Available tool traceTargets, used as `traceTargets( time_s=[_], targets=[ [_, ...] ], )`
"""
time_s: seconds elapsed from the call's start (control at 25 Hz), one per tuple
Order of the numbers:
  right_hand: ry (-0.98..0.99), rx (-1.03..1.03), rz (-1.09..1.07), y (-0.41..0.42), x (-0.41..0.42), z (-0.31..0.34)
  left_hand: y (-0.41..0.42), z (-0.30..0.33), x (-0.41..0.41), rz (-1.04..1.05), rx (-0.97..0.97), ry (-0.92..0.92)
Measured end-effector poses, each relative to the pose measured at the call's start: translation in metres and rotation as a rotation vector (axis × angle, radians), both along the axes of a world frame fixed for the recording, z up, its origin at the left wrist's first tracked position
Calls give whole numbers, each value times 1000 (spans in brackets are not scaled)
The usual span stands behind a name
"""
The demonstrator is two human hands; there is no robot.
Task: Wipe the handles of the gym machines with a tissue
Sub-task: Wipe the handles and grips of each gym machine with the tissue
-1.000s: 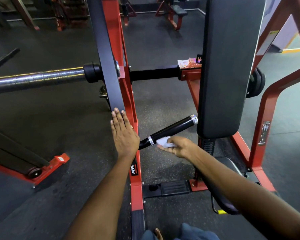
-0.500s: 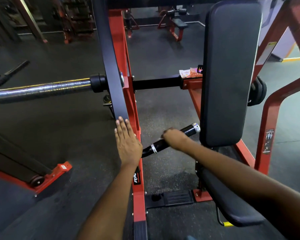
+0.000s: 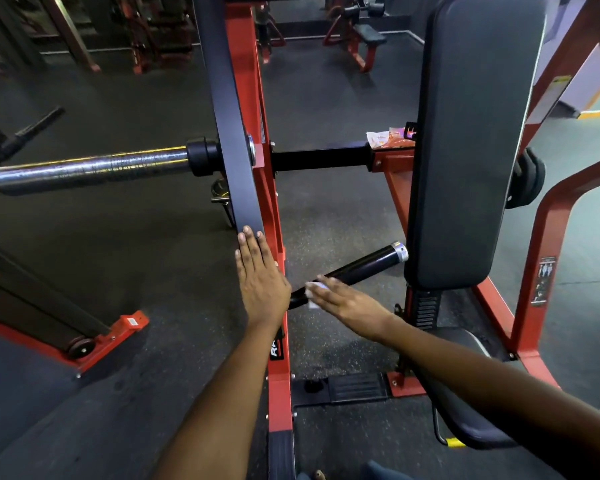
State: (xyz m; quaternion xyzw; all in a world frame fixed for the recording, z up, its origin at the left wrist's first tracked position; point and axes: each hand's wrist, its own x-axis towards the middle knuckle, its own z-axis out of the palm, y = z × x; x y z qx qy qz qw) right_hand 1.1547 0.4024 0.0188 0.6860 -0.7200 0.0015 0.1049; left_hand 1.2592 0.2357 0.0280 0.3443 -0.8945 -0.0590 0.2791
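Right hand [image 3: 347, 301] lies flat, fingers straight, pressing a white tissue [image 3: 313, 295] onto the low end of the black handle [image 3: 357, 270]. Left hand [image 3: 260, 277] rests flat, fingers straight, on the red frame [image 3: 245, 81] just beside it.

Frame [image 3: 243, 81] red, with a black lever arm [image 3: 222, 98] across it. Handle [image 3: 364, 268] glossy black, silver end cap. Tissue [image 3: 313, 289] white. Back pad [image 3: 475, 140] and seat [image 3: 465, 403] matte black. Weight horn [image 3: 90, 169] chrome at 9 o'clock, black collar. Packet [image 3: 388, 138] orange-white at 1 o'clock. Floor [image 3: 118, 271] dark grey, speckled; yellow line at 3 o'clock.
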Motion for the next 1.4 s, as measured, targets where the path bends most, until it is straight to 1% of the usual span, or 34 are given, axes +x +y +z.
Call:
traceTargets(
  time_s=[0.04,0.08,0.16,0.2,0.24,0.28,0.32,0.36,0.4,0.44,0.52,0.56,0.6,0.64,0.76,0.8,0.88,0.92,1.0,1.04,1.08,1.16,1.24,1.32,1.36,1.4],
  targets=[
    [26,-50,-18,19,-13,-2,1,-1,1,4,-7,-8],
    [-18,-73,-110,30,-22,1,1,-1,2,11,-5,-9],
    [-142,-65,-416,23,-20,17,1,0,1,19,1,-16],
    [-151,-21,-505,9,-12,19,1,1,1,20,1,-20],
    [-146,34,-496,-3,1,17,1,1,1,21,-1,-21],
    [-118,60,-396,-14,13,10,1,1,1,27,4,-16],
    [-74,87,-246,-17,18,4,2,1,2,35,12,-13],
    [-31,80,-144,-11,11,3,3,0,3,46,22,-12],
    [-14,20,-127,1,-8,6,6,-1,4,62,32,-13],
    [-40,-33,-192,17,-32,10,9,-1,4,78,47,-14],
    [-152,-132,-461,46,-67,22,11,0,2,105,71,-16],
    [-175,-130,-572,49,-70,26,11,0,1,118,73,-17],
    [-176,-78,-629,39,-60,31,11,1,0,127,71,-22],
    [-186,-19,-611,21,-47,33,11,2,-2,135,65,-33],
    [-237,284,-332,-42,-8,38,12,2,-6,160,57,-32],
    [-250,363,-290,-54,-9,46,12,1,-5,161,58,-25],
    [-214,448,-347,-60,-38,62,11,1,-5,158,61,-21],
    [-185,475,-413,-55,-56,71,11,1,-5,159,61,-22],
    [-218,496,-561,-37,-90,82,10,-1,-5,167,49,-24],
    [-245,473,-610,-28,-101,82,9,-3,-4,167,47,-20],
    [-277,401,-653,-17,-106,82,9,-4,-4,167,50,-18],
    [-367,119,-723,5,-100,74,11,-7,-3,166,39,-27],
    [-473,-177,-789,31,-73,55,11,-8,-2,174,21,-40],
    [-747,-313,-943,46,-69,42,11,-7,-4,179,17,-52],
    [-906,-342,-1014,47,-81,43,12,-6,-6,187,17,-53],
    [-1085,-350,-1036,47,-91,44,13,-5,-7,196,21,-52]
  ],
)
